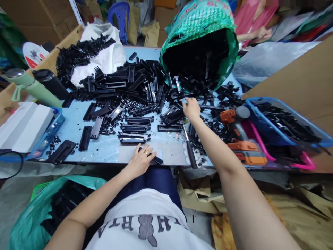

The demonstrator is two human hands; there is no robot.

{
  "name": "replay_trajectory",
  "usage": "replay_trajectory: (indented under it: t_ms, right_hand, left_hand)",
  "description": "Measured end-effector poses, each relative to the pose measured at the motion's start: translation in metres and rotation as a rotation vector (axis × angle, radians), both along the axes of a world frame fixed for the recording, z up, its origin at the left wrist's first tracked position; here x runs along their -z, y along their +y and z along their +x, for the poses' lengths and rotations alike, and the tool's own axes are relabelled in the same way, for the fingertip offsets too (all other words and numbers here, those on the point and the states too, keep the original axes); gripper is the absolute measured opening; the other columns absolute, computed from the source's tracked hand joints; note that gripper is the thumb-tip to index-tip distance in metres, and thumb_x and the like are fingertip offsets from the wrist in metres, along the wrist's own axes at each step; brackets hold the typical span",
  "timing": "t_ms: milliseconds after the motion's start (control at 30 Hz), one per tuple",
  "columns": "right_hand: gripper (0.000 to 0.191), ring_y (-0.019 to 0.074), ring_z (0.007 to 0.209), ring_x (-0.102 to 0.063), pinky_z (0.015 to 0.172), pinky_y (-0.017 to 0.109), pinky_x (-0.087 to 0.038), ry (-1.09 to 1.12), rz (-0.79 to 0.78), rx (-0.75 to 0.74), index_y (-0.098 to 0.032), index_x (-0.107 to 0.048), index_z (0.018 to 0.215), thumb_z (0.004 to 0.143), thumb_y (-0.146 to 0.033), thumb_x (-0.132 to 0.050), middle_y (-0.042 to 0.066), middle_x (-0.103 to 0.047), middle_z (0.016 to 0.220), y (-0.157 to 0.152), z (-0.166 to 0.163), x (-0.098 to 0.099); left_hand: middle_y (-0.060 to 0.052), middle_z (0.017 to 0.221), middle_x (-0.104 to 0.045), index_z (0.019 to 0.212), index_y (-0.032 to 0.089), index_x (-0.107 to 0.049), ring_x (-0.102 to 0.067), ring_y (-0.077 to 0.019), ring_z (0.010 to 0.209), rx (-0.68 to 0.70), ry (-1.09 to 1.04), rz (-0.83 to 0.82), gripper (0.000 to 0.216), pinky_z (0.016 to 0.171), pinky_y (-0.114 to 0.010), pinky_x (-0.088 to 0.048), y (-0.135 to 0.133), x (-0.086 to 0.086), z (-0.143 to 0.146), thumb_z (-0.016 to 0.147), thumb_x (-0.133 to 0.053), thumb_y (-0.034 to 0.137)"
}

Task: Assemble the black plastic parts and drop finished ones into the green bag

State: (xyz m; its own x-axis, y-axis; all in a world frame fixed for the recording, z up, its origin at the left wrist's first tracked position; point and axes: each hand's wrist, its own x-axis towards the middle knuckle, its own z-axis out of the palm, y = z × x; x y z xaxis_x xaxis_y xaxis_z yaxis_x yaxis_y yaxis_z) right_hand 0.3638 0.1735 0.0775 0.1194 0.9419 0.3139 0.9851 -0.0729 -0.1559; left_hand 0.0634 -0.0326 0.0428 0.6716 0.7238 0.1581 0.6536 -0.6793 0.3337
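Note:
My left hand lies at the table's front edge, fingers curled over a long black plastic piece whose right end sticks out. My right hand reaches forward to the loose black parts before the sack, its fingers bent together; what the fingertips hold, if anything, is hidden. Ahead of my left hand, several black assembled pieces lie in a row. A hammer with a black handle lies below my right hand. Beyond, a large heap of black plastic parts covers the table's middle.
A green woven sack gapes at the back, black parts spilling out. An orange cordless drill and a blue basket of parts stand right. A green bottle and white box are left. Another person's hand shows behind.

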Motion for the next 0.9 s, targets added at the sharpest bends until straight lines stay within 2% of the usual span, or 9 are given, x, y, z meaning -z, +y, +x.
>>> replay_trajectory:
  t_ms: [67, 200, 267, 367, 500, 600, 700, 800, 900]
  right_hand:
    - [0.039, 0.0296, 0.113, -0.043, 0.087, 0.042, -0.039, -0.087, 0.011, 0.053, -0.008, -0.049, 0.122, 0.087, -0.015, -0.034, 0.021, -0.05, 0.122, 0.028, 0.007, 0.0]
    - [0.05, 0.0255, 0.118, -0.039, 0.098, 0.048, -0.024, -0.252, -0.017, -0.05, -0.006, -0.038, 0.131, 0.081, -0.006, -0.035, 0.019, -0.049, 0.126, 0.065, 0.014, 0.0]
    - [0.05, 0.0234, 0.112, -0.045, 0.1, 0.05, -0.017, -0.309, -0.069, -0.083, -0.005, -0.04, 0.13, 0.08, -0.005, -0.035, 0.018, -0.058, 0.114, 0.072, 0.017, -0.001]
    - [0.037, 0.0232, 0.099, -0.05, 0.098, 0.048, -0.02, -0.298, -0.074, -0.124, -0.004, -0.058, 0.108, 0.081, -0.004, -0.034, 0.016, -0.065, 0.09, 0.067, 0.023, -0.007]
    - [0.027, 0.0261, 0.096, -0.052, 0.094, 0.046, -0.027, -0.088, 0.057, -0.174, -0.009, -0.063, 0.095, 0.086, -0.025, -0.043, 0.017, -0.065, 0.09, 0.017, 0.014, -0.019]
    - [0.039, 0.0234, 0.093, -0.058, 0.09, 0.042, -0.038, 0.546, 0.093, -0.301, -0.016, -0.059, 0.106, 0.085, -0.048, -0.048, 0.01, -0.066, 0.096, -0.05, -0.025, -0.024]
    - [0.046, 0.0202, 0.1, -0.059, 0.089, 0.037, -0.043, 1.124, -0.006, -0.459, -0.021, -0.059, 0.107, 0.086, -0.057, -0.041, 0.007, -0.067, 0.1, -0.121, -0.078, -0.019]
    - [0.049, 0.0191, 0.095, -0.061, 0.082, 0.032, -0.046, 1.045, -0.157, -0.561, -0.02, -0.062, 0.107, 0.091, -0.055, -0.031, 0.007, -0.069, 0.096, -0.175, -0.107, -0.013]
    - [0.04, 0.0191, 0.085, -0.062, 0.078, 0.032, -0.045, 0.535, -0.127, -0.659, -0.018, -0.066, 0.096, 0.091, -0.048, -0.04, 0.008, -0.069, 0.089, -0.203, -0.103, -0.016]
  left_hand:
    - [-0.009, 0.105, -0.059, 0.13, 0.027, -0.044, -0.053, -0.0211, 0.106, 0.059, 0.125, -0.008, 0.057, 0.1, -0.046, -0.033, 0.011, -0.002, 0.006, 0.079, -0.041, 0.001]
    - [-0.01, 0.096, -0.06, 0.131, 0.024, -0.043, -0.055, -0.0202, 0.091, 0.012, 0.23, -0.004, 0.056, 0.081, -0.036, -0.042, 0.024, 0.001, 0.01, 0.081, -0.037, 0.001]
    - [-0.009, 0.095, -0.06, 0.131, 0.024, -0.043, -0.055, -0.0202, 0.088, -0.023, 0.247, 0.001, 0.055, 0.077, -0.035, -0.043, 0.027, 0.004, 0.008, 0.081, -0.037, 0.001]
    - [-0.011, 0.098, -0.06, 0.129, 0.021, -0.045, -0.055, -0.0213, 0.088, -0.085, 0.279, -0.013, 0.051, 0.076, -0.036, -0.044, 0.027, 0.009, -0.001, 0.082, -0.038, 0.002]
    - [-0.015, 0.109, -0.058, 0.127, 0.017, -0.047, -0.052, -0.0266, 0.104, -0.195, 0.109, -0.087, 0.043, 0.085, -0.043, -0.043, 0.022, 0.006, -0.009, 0.083, -0.05, 0.015]
    - [-0.015, 0.125, -0.05, 0.134, 0.02, -0.038, -0.046, -0.0278, 0.117, -0.259, -0.385, -0.24, 0.06, 0.096, -0.046, -0.038, 0.018, -0.006, 0.002, 0.08, -0.06, 0.035]
    - [-0.013, 0.122, -0.051, 0.136, 0.021, -0.034, -0.058, -0.0205, 0.099, -0.332, -0.991, -0.624, 0.059, 0.085, -0.036, -0.047, 0.019, -0.02, 0.025, 0.085, -0.05, 0.046]
    - [-0.008, 0.095, -0.059, 0.121, 0.015, -0.049, -0.06, -0.012, 0.063, -0.46, -1.244, -0.913, 0.052, 0.059, -0.026, -0.048, 0.024, -0.028, 0.037, 0.083, -0.051, 0.049]
    - [-0.003, 0.076, -0.058, 0.096, 0.014, -0.062, -0.053, -0.0097, 0.053, -0.536, -1.058, -0.754, 0.034, 0.051, -0.024, -0.043, 0.024, -0.029, 0.029, 0.079, -0.058, 0.043]
